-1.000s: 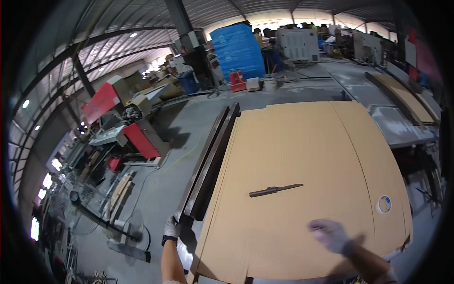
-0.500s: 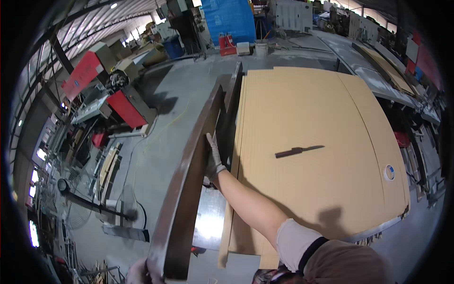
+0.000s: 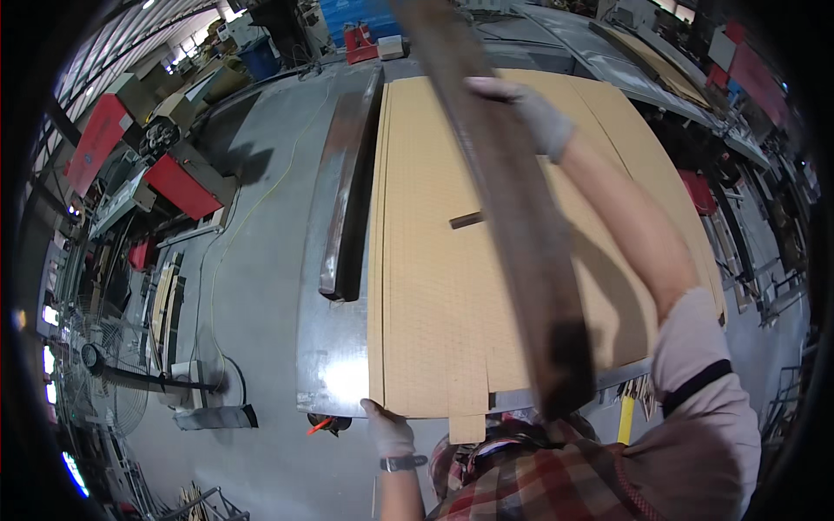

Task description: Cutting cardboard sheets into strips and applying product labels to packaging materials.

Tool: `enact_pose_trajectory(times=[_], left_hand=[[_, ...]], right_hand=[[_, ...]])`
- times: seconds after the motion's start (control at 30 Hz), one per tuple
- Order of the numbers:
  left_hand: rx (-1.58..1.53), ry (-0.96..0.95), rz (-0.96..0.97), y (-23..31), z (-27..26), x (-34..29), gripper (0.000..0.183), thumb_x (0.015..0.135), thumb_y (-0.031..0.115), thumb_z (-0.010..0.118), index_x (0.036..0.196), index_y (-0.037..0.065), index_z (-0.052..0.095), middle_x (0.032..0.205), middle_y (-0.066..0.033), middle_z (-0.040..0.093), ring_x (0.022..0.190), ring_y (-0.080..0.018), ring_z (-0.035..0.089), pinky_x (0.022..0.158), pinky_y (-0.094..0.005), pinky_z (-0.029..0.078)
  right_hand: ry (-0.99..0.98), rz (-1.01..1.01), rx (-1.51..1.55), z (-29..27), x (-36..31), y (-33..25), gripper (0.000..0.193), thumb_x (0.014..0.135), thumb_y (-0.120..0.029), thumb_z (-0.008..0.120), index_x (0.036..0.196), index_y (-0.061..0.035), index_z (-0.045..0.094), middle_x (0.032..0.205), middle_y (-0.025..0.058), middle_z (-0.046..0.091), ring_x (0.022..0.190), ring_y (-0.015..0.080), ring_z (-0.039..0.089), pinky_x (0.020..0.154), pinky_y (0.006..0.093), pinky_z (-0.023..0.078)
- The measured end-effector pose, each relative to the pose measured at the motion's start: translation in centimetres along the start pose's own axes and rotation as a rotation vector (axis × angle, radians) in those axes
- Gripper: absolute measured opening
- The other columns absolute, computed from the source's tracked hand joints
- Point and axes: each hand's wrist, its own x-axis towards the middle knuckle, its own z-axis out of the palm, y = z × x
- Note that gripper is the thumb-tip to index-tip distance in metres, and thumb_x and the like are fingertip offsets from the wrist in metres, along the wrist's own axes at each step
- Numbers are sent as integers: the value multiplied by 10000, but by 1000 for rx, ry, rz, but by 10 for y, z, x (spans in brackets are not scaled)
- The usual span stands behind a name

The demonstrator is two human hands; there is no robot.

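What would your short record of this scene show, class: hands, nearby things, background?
Right hand: gloved, fingers over a blurred brown beam; underside hidden
Left hand: gloved, at the cardboard's near left corner
Second beam: on the metal table, left of the cardboard
Dark handle: on the cardboard, partly behind the brown beam
Background: red-and-grey machine, fan

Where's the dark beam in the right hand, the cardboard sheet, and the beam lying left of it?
Held beam [image 3: 526, 217]: head view, about midway along its length.
Cardboard sheet [image 3: 430, 286]: head view, bare surface left of centre.
Lying beam [image 3: 347, 187]: head view, about midway along.
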Motion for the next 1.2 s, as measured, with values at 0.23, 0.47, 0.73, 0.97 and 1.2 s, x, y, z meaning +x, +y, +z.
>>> enact_pose_trajectory(times=[0.23,0.47,0.73,0.97,1.2], left_hand=[[250,-57,-291,-53,-8,-104,706,922,607,319,1399,86,317,1384,-72,400,1238,-252,383,1034,-396,321],[660,-182,-185,-90,64,-119,674,927,542,366,1393,58,318,1335,-108,438,1191,-250,433,989,-371,358],[1026,-282,7,-75,165,-88,643,932,468,420,1386,25,318,1279,-150,481,1137,-249,489,936,-341,401],[1290,-341,131,-13,208,-65,620,936,404,466,1379,-3,319,1229,-187,519,1090,-247,539,891,-316,438],[2087,184,1165,109,241,167,798,862,446,575,1369,-86,266,1310,-313,417,1241,-402,402,1038,-431,322]], right_hand=[[554,-258,-631,-130,-241,-84,603,775,-292,665,1263,13,486,1113,72,602,1001,151,579,898,284,447],[1128,-228,-945,-253,-424,-129,746,573,-174,768,1240,18,495,1082,121,618,969,230,595,896,333,457],[1443,471,-1561,-426,-527,-99,726,507,-296,834,1152,-60,600,1065,216,629,1041,359,588,906,403,461],[1412,595,-1293,-508,-508,-56,755,538,-292,822,1200,-46,555,1105,227,611,1058,375,574,904,398,458],[1464,309,-1241,-587,-512,3,878,592,-333,855,1284,14,441,1190,219,569,1119,343,543,926,381,437]])
